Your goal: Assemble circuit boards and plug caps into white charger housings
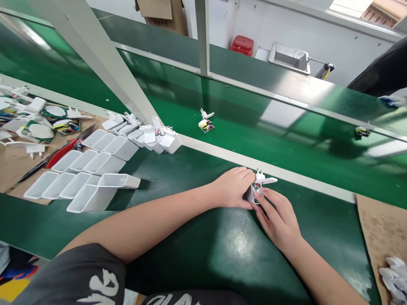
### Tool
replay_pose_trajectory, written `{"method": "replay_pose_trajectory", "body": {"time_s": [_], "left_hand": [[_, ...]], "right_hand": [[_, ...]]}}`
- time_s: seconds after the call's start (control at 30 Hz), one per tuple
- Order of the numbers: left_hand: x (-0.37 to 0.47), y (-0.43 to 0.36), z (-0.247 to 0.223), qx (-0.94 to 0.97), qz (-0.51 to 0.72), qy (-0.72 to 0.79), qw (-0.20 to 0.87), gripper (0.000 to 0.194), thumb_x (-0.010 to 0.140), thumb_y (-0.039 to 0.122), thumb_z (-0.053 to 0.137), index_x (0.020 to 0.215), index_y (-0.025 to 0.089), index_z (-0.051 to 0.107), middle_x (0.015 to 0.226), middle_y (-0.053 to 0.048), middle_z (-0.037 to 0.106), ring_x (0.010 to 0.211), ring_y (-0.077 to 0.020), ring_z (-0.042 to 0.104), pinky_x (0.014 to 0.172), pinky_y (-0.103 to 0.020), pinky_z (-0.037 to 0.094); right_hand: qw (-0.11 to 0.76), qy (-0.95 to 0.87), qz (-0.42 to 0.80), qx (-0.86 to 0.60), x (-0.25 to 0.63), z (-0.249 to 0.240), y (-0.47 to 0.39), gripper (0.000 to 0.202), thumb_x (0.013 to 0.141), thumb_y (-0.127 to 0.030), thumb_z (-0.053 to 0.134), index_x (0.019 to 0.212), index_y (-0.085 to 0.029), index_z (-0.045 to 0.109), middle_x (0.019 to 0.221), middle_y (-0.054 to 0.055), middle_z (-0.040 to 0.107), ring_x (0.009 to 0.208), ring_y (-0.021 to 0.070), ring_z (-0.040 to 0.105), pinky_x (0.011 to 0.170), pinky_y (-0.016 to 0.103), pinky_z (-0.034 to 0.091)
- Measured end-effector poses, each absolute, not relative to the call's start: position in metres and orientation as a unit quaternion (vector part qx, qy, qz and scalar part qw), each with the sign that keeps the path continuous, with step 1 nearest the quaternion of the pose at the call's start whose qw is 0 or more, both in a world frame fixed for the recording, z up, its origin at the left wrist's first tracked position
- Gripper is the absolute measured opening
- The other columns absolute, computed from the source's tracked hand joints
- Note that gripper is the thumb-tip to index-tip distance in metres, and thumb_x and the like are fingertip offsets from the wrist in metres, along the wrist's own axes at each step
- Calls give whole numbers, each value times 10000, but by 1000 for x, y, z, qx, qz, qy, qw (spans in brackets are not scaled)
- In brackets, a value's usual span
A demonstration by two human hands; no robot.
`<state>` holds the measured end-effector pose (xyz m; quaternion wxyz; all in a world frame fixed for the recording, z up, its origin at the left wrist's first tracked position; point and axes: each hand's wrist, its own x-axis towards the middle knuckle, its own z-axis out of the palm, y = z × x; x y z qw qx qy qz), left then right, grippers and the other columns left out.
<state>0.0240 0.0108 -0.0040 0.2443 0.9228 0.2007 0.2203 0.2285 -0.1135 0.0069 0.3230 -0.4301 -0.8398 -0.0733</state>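
My left hand point(233, 187) is wrapped round a white plastic housing point(249, 195), its open end turned toward my right hand. Fingers of my right hand point(280, 214) press on a small circuit board point(257, 185) at the mouth of that housing. A white plug piece with two pins point(260, 176) and a flat white part point(269, 181) stick out above the board. How far the board sits inside is hidden by my fingers.
White housings point(110, 180) stand in rows at left, beside red-handled pliers point(63, 152) and piled boards point(40, 130). Another board with plug point(206, 125) lies on the green belt point(235, 140). A metal post point(108, 55) rises at left. A person's dark sleeve point(380, 67) shows upper right.
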Motion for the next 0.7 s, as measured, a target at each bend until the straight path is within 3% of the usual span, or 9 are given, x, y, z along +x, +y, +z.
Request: {"method": "replay_pose_trajectory", "body": {"time_s": [0.23, 0.5, 0.7], "left_hand": [[25, 12, -7, 912, 244, 211, 252, 545, 786, 579, 875, 984, 201, 536, 996, -103, 686, 928, -320, 666, 800, -435, 521], [26, 16, -10, 908, 237, 222, 266, 524, 760, 461, 916, 962, 204, 507, 1001, -93, 671, 931, -308, 667, 790, -404, 510], [26, 18, -8, 898, 249, 215, 293, 520, 760, 447, 921, 1015, 181, 554, 1027, -97, 668, 965, -307, 666, 803, -393, 516]], "right_hand": [[331, -836, -54, -434, 234, 0, -110, 811, 920, -49, 779, 1652, -222, 475, 1420, 156, 734, 1299, 351, 724, 1061, 538, 670], [332, -828, -26, -450, 230, -1, -104, 732, 947, -101, 761, 1617, -274, 521, 1335, 146, 769, 1210, 339, 757, 1003, 568, 683], [401, -780, 36, -478, 232, -10, -99, 476, 963, -155, 764, 1426, -249, 709, 1275, 142, 779, 1190, 300, 763, 1036, 506, 674]]}}
